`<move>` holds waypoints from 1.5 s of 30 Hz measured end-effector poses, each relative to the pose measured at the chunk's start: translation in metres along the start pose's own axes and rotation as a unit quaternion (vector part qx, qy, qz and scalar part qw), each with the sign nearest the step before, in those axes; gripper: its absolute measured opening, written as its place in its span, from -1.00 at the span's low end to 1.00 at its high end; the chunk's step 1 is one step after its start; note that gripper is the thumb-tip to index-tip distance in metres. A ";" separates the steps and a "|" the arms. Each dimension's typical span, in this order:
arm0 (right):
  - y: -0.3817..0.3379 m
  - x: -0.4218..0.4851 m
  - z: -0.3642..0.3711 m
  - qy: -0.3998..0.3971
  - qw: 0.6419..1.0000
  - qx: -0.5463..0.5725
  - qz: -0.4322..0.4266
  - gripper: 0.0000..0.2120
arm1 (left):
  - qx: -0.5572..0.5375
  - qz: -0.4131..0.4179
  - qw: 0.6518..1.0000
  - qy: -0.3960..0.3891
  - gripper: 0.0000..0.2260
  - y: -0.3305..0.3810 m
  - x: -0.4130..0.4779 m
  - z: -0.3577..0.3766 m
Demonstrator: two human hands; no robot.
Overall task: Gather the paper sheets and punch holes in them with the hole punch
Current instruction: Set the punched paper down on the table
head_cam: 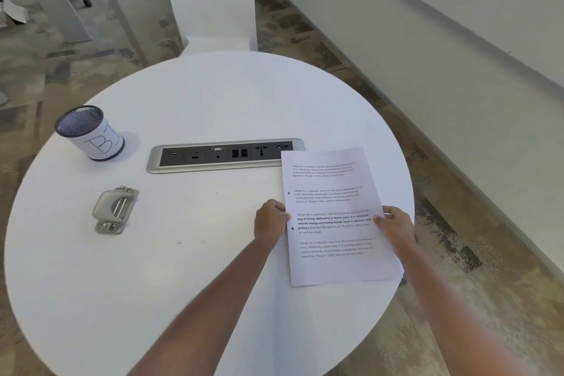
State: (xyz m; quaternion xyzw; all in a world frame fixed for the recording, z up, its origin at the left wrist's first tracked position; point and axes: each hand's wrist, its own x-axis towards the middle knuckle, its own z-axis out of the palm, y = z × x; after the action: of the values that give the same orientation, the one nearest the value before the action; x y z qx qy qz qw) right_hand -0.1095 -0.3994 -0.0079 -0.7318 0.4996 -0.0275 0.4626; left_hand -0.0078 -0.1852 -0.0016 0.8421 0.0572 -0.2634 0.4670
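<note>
Printed paper sheets [332,192] lie stacked at the right side of the round white table [195,101], with two punched holes showing along their left edge. My left hand [270,221] pinches that left edge, thumb on top. My right hand [395,221] grips the right edge, thumb on the page. A silver hole punch [115,210] sits on the table's left part, well away from both hands.
A mesh pen cup [90,133] wrapped in a lettered paper label stands at the left rear. A recessed socket panel [224,155] runs across the table's middle, its right end under the sheets. A white chair [213,0] stands behind the table.
</note>
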 end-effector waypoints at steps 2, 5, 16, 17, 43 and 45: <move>0.000 -0.001 0.001 0.005 1.000 -0.003 -0.003 -0.75 | 0.006 0.002 1.000 0.004 -0.82 0.000 0.000 0.001; 0.000 -0.001 0.002 0.007 1.000 -0.012 -0.009 -0.71 | 0.017 0.004 1.000 0.002 -0.82 0.000 0.000 0.002; 0.000 -0.017 0.008 0.076 0.990 -0.076 -0.087 -0.64 | 0.134 0.051 0.989 0.022 -0.77 -0.003 -0.010 -0.007; 0.001 -0.021 0.010 0.084 0.988 -0.075 -0.103 -0.65 | 0.143 0.067 0.987 0.038 -0.78 -0.005 -0.013 -0.010; -0.051 -0.162 0.218 -0.131 0.897 -0.181 -0.380 -0.84 | 0.365 0.148 0.879 0.268 -0.59 -0.139 -0.004 -0.222; -0.056 -0.169 0.232 -0.152 0.890 -0.194 -0.384 -0.81 | 0.353 0.132 0.886 0.269 -0.57 -0.145 -0.003 -0.234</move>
State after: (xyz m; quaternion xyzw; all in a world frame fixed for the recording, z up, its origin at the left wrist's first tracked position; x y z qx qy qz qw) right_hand -0.0377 -0.1163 -0.0294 -0.9370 0.0986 0.0065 0.3351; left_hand 0.0314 0.0869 -0.0108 0.9896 -0.0278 0.0346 0.1365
